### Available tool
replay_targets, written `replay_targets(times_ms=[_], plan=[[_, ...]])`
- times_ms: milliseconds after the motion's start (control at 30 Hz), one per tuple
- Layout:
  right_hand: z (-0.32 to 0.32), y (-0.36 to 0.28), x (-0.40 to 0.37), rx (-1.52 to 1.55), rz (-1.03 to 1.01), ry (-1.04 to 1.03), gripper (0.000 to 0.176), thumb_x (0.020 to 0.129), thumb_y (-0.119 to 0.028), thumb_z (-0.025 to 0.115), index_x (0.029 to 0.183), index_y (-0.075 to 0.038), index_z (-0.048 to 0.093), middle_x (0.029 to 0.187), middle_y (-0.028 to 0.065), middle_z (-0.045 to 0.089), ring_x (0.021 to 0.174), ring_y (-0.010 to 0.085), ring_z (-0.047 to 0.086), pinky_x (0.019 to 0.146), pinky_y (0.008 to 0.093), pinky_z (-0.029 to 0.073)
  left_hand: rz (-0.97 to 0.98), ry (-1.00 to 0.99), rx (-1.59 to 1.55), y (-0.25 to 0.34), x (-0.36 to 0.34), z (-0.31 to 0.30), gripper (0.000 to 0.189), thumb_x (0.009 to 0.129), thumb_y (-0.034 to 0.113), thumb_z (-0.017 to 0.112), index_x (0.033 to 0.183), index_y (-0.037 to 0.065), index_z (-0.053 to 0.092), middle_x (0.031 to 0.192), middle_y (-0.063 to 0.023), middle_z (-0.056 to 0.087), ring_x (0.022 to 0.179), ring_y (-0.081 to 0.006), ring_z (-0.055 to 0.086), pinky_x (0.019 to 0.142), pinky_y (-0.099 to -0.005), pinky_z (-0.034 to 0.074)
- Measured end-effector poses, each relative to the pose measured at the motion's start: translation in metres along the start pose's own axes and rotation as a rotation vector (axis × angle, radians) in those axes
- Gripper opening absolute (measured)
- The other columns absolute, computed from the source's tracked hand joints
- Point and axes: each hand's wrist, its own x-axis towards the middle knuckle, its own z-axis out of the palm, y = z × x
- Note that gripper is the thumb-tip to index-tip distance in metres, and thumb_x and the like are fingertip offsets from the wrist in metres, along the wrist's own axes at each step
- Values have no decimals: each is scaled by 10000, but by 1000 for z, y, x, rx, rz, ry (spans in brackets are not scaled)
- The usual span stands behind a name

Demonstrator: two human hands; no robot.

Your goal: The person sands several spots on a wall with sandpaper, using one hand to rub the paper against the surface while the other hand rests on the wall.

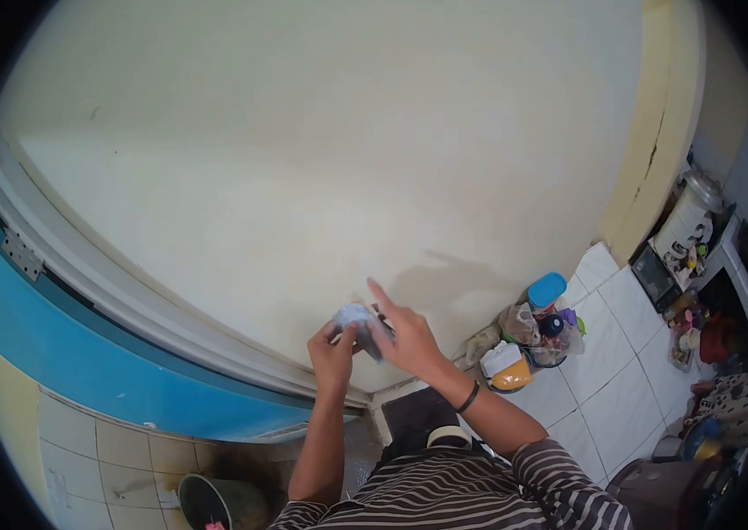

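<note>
Fingers [322,334], left hand [332,360]: pinching the pale crumpled piece [353,313], probably to steady it
Right hand [411,343]: index stuck out, maybe for clearance; can't tell what the rest grip
Pale crumpled piece: between both hands, by the wall [303,168]

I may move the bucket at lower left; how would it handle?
The bucket looks thin-rimmed, so probably fairly stiff plastic. Being round, it might roll if tipped. Something pink shows inside; with little else visible, it may be light.
</note>
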Motion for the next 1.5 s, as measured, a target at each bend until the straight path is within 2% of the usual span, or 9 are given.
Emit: replay_targets(times_ms=[33, 133, 233, 433, 567, 833, 1033, 1333, 1500], plan=[[-3, -7, -5, -21, 40, -93, 579, 887, -117, 667, 1447, -44, 541, 1136, 243, 692, 973, 376, 676, 888, 443, 536, -6, 19, -10, -2, 1, 1, 210, 948, 81, 665, 1121, -37, 693, 985, -75, 722, 867, -159, 687, 745, -315, 579], [19, 11, -22, -246, -257, -59, 690, 851, -185, 718, 1495, -80, 494, 1304, 256, 611, 1067, 384, 619, 962, 468, 489, -124, 83, -130, -9, 1, -3, 197, 941, 73, 666, 1099, -42, 688, 992, -87, 719, 867, -161, 684, 694, -303, 566], [35, 14, -27, -194, -122, -134, 694, 822, -229, 752, 1466, -95, 529, 1391, 267, 545, 1098, 399, 586, 985, 487, 467, -138, 75, -226, -16, 0, -11, 98, 946, 71, 686, 1005, -8, 694, 930, -50, 709, 804, -133, 683, 611, -269, 543], [71, 3, -26, -250, -27, -255, 709, 773, -211, 797, 1432, -96, 565, 1415, 245, 541, 1103, 368, 604, 954, 449, 506, -131, 84, -281, -29, 7, -54, 138, 941, 39, 669, 1077, 18, 658, 971, -58, 710, 802, -138, 679, 584, -257, 502], [104, 10, -32, -176, -65, -170, 672, 771, -211, 800, 1401, -90, 599, 1435, 249, 526, 1068, 344, 608, 941, 430, 511, -151, 121, -346, -29, 15, -71, 189, 935, 23, 662, 1123, 27, 644, 998, -59, 711, 830, -147, 687, 590, -251, 489], [108, 0, -31, -402, -93, -307, 613, 791, -233, 776, 1367, -82, 632, 1520, 214, 470, 1086, 302, 558, 961, 401, 485, -174, 116, -396, -42, 31, -98, 235, 924, -6, 655, 1156, 3, 620, 1033, -111, 708, 873, -210, 713, 708, -331, 600], [112, 1, -37, -587, -62, -330, 586, 817, -266, 742, 1370, -102, 638, 1520, 205, 475, 1099, 288, 551, 946, 410, 466, -180, -14, -284, -54, 38, -106, 255, 935, 2, 662, 1182, -14, 600, 1022, -124, 715, 853, -192, 714, 704, -334, 617], [108, -12, -46, -621, 214, -247, 691, 851, -273, 722, 1509, -282, 513, 1459, 251, 531, 1062, 329, 620, 928, 434, 435, -118, -207, -205, -61, 46, -92, 274, 951, -3, 649, 1216, -41, 592, 1059, -137, 719, 881, -164, 704, 705, -314, 623], [126, -13, -50, -542, 206, -98, 707, 848, -237, 717, 1521, -264, 501, 1266, 230, 604, 1017, 350, 624, 903, 442, 429, -42, -287, -152, -58, 47, -98, 275, 966, -8, 630, 1235, -55, 594, 1102, -128, 711, 929, -155, 693, 766, -295, 602]])
